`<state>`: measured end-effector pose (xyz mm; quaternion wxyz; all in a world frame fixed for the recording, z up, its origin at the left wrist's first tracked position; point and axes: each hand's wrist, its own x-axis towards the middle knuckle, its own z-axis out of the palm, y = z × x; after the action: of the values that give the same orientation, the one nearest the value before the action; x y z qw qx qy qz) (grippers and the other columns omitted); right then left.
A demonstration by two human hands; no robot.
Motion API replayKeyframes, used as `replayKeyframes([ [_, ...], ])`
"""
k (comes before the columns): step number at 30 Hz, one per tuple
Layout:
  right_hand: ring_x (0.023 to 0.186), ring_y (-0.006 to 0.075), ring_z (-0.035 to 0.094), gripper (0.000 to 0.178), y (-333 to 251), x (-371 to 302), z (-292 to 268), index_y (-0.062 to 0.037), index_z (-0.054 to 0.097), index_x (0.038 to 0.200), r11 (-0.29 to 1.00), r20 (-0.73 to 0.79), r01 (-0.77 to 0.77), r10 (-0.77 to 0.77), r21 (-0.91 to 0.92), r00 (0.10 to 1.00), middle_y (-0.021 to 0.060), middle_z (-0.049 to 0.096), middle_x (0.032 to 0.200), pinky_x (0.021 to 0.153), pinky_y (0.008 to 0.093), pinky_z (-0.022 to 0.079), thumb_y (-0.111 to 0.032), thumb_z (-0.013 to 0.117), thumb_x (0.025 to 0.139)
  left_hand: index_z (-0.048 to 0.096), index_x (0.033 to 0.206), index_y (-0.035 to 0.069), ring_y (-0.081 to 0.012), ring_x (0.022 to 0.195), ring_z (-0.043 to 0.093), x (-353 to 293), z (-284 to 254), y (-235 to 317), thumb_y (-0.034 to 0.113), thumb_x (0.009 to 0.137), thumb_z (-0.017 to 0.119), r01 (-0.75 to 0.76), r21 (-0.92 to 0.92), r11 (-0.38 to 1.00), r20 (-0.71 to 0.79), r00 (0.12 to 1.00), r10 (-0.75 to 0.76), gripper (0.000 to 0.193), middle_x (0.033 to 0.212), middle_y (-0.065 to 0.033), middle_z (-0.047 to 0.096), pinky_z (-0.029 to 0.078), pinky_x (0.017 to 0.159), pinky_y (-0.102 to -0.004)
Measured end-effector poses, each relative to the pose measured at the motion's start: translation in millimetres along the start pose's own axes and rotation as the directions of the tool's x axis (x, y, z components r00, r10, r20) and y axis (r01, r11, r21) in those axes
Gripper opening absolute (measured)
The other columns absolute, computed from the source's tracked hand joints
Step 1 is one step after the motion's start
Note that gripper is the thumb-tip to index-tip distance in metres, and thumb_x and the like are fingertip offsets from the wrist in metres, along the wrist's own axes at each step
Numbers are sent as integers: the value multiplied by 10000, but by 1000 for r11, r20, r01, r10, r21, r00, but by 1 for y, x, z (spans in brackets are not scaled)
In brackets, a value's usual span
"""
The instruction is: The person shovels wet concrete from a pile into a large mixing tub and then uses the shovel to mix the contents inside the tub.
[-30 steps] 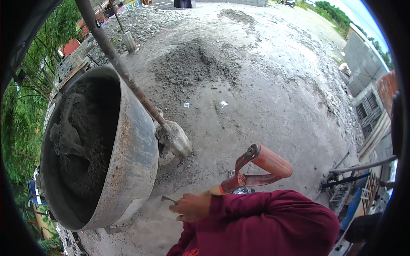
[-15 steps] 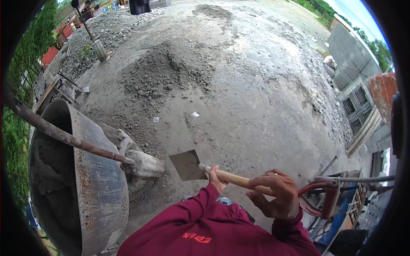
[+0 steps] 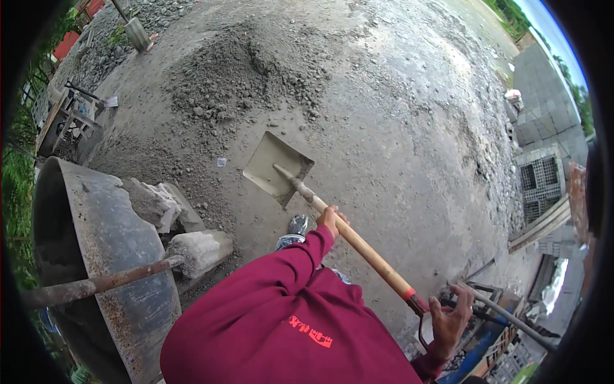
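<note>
A square-bladed shovel slants across in front of me, its flat grey blade over the ground just short of a heap of sand and gravel. My left hand is wrapped round the wooden shaft close to the blade. At the other end, my right hand is beside the red-and-dark grip end, thumb and fingers apart, not closed round it. Part of the grip is hidden by that hand. The blade carries no heaped load, only a thin grey film.
A large mixer drum stands at my left, its rusty bar reaching to a concrete-crusted block. Grey blocks and planks lie at the right. Another long tool handle rests on clutter at lower right.
The shovel blade has swung forward and away from my body toward the heap. My right hand has moved from the shaft back toward the grip end. The view has shifted.
</note>
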<state>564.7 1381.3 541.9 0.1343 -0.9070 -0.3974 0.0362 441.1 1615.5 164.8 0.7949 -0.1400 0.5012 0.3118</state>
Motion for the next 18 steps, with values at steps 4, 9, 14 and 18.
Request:
replayKeyframes([
  [4,1098,347,530,613,19,35,25,-29,538,1155,998,75,-33,37,-50,997,156,555,1111,952,425,408,-185,814,630,476,931,89,-232,576,553,34,61,45,183,810,634,-15,66,998,-107,994,22,220,743,-76,526,515,599,-480],
  [9,909,308,616,485,14,84,57,-24,547,1087,918,7,-394,394,53,919,135,595,989,827,433,497,-222,794,719,494,866,86,-219,558,556,76,140,66,237,820,661,-23,169,985,-168,984,51,229,704,-65,519,540,572,-438],
  [14,464,180,558,162,62,139,126,-89,527,782,-259,635,-640,612,724,471,32,562,624,448,354,511,-186,645,835,502,920,51,-235,585,588,167,177,15,265,829,671,127,241,962,-185,979,-83,287,721,-79,542,562,565,-453],
  [18,448,176,530,162,111,200,185,-101,515,687,-367,747,-719,587,590,312,8,518,553,434,323,477,-185,587,804,487,1031,49,-263,620,599,242,208,-46,199,845,650,303,268,914,-323,923,-211,289,772,-110,547,566,583,-472],
])
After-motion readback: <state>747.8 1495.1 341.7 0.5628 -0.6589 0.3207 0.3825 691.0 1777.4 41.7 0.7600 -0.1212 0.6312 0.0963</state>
